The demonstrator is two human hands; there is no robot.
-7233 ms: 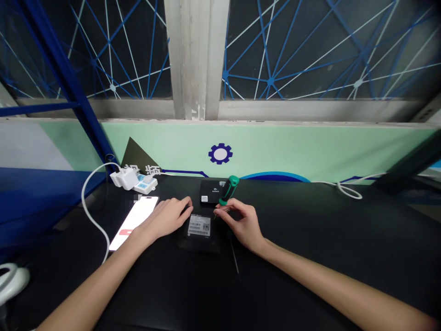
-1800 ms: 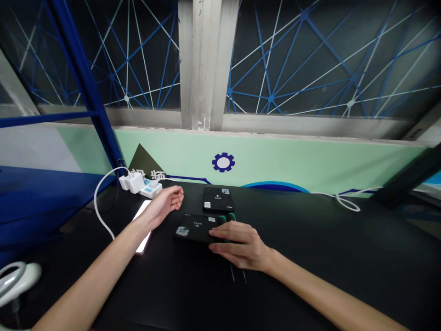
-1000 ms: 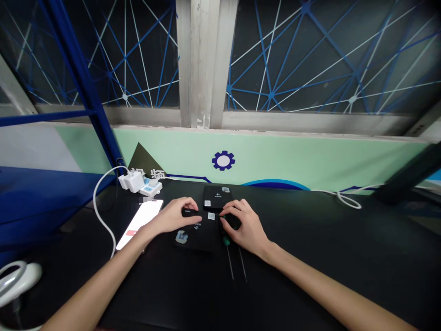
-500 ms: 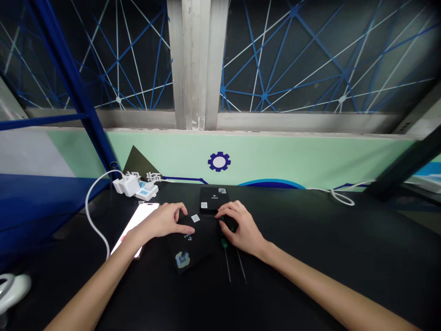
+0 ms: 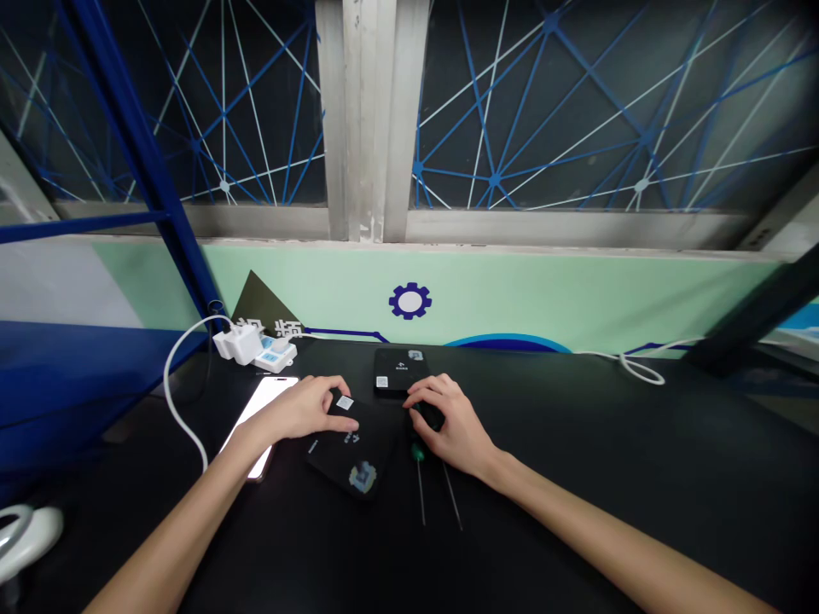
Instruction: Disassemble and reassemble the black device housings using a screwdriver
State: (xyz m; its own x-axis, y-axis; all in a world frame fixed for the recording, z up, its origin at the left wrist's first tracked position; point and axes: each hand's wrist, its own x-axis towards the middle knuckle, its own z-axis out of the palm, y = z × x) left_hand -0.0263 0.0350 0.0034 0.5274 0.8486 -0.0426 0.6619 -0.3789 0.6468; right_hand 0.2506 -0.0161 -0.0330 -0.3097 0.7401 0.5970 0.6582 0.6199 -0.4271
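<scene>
A flat black box [image 5: 342, 452] with a white label and a silvery sticker lies on the dark table. My left hand [image 5: 316, 405] grips its left side, the thumb across the top and the fingers curled at the edge. Two screwdrivers lie right of the box, shafts pointing toward me; one has a green handle [image 5: 418, 453], and the other one's shaft [image 5: 452, 495] runs out from under my palm. My right hand [image 5: 444, 418] curls over their handle ends, which it partly hides. A second flat black box [image 5: 401, 372] sits farther back, just beyond my right fingertips.
A phone with a bright white screen [image 5: 272, 396] lies partly under my left forearm. Behind it are a power strip [image 5: 276, 353] and a white charger [image 5: 238, 343] with a looping cable. Another white cable [image 5: 640, 368] runs along the wall at right.
The near box has turned under my left hand; its sticker has swung right and its white label left. My right hand stays over the screwdrivers.
</scene>
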